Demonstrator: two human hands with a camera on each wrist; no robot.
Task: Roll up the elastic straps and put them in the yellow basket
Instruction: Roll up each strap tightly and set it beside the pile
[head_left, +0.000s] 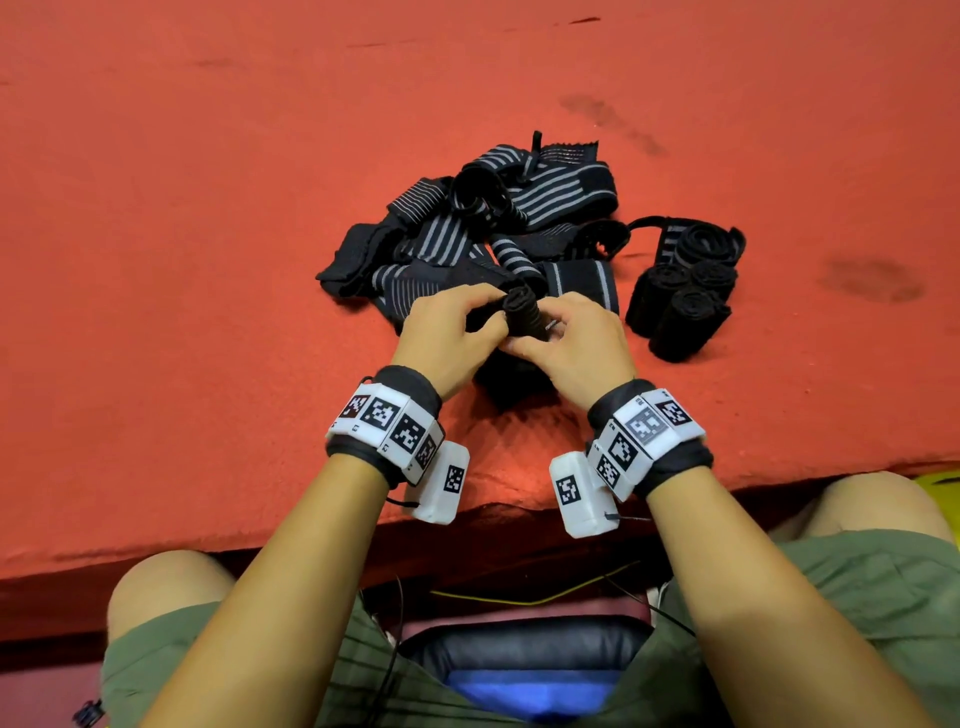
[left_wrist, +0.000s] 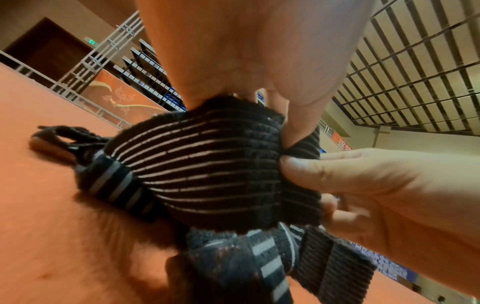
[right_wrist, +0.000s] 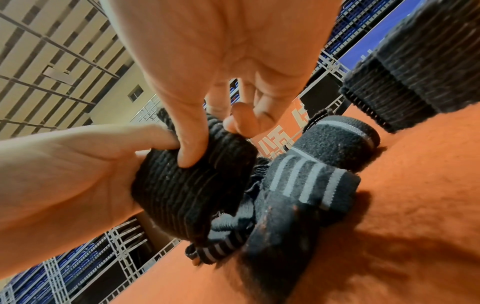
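Note:
I hold a partly rolled black elastic strap (head_left: 522, 312) between both hands, just above the red table (head_left: 208, 260). My left hand (head_left: 485, 318) grips the roll from the left, and my right hand (head_left: 557, 326) pinches it from the right. The strap's loose tail (head_left: 511, 382) hangs down under my hands. In the left wrist view the strap (left_wrist: 213, 164) shows pale stripes, with the right hand's thumb (left_wrist: 324, 170) pressed on its edge. In the right wrist view the roll (right_wrist: 192, 185) sits in the left palm (right_wrist: 64, 164). A pile of unrolled striped straps (head_left: 493, 223) lies just beyond my hands.
Several rolled black straps (head_left: 680, 296) stand grouped to the right of the pile, also seen as rolled straps (right_wrist: 415, 72) in the right wrist view. A yellow edge (head_left: 940, 480) peeks out below the table's near edge at the far right. My knees sit under that edge.

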